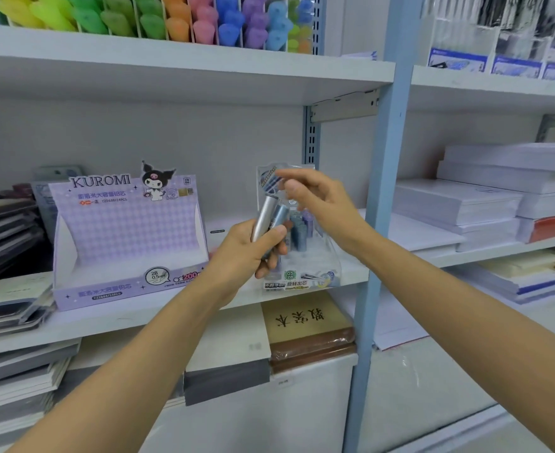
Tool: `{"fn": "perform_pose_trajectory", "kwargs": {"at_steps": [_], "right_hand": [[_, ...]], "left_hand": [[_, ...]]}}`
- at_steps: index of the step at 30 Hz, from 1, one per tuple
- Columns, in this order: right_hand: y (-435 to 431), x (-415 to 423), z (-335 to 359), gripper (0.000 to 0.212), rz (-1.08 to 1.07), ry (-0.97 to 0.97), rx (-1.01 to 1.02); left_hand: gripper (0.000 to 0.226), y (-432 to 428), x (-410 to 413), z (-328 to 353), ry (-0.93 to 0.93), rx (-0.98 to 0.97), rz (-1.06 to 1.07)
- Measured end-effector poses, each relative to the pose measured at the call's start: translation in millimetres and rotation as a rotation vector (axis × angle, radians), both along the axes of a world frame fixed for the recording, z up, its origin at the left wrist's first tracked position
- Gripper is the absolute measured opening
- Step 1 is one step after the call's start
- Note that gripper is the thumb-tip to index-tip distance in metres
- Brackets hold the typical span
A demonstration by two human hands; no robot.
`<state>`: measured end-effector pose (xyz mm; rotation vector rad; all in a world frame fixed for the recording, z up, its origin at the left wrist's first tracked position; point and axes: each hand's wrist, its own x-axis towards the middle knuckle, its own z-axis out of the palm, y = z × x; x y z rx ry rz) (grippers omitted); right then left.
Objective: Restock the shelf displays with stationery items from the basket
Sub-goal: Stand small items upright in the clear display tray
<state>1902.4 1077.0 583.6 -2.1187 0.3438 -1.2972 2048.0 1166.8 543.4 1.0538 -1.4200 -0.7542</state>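
Observation:
My left hand grips a small bunch of metallic lead tubes, silver and blue, held upright in front of the middle shelf. Right behind them stands a clear display box with several blue and purple tubes inside. My right hand hovers over that box with its fingers loosely spread and nothing in them. To the left, the purple Kuromi display box sits on the same shelf and looks hollow inside. The basket is out of view.
Stacks of notebooks fill the shelf's left end. Colourful foam items line the top shelf. A blue upright post divides the bays; paper reams lie to its right. Brown books sit on the shelf below.

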Motion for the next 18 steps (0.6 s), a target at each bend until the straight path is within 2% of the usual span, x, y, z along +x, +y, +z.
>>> {"fn": "perform_pose_trajectory", "kwargs": {"at_steps": [2, 4, 9, 12, 14, 18], "right_hand": [[13.1, 0.5, 5.3, 0.02, 0.073, 0.154, 0.01], [19.7, -0.6, 8.0, 0.011, 0.071, 0.228, -0.009], [23.7, -12.8, 8.8, 0.006, 0.058, 0.109, 0.047], [27.7, -17.2, 8.2, 0.005, 0.047, 0.044, 0.089], [28.6, -19.5, 8.9, 0.008, 0.028, -0.056, 0.151], [29.7, -23.2, 4.7, 0.008, -0.002, -0.135, 0.255]], "left_hand": [[0.021, 4.6, -5.2, 1.6, -0.039, 0.026, -0.015], [0.02, 9.5, -7.9, 3.0, -0.071, 0.053, -0.019], [0.029, 18.7, -7.4, 3.7, -0.095, 0.142, -0.008], [0.019, 22.6, -10.3, 5.1, -0.079, 0.164, -0.013], [0.005, 24.5, -10.9, 7.6, 0.001, 0.169, 0.006], [0.011, 28.3, -10.0, 11.4, 0.312, 0.1, 0.013]]}}
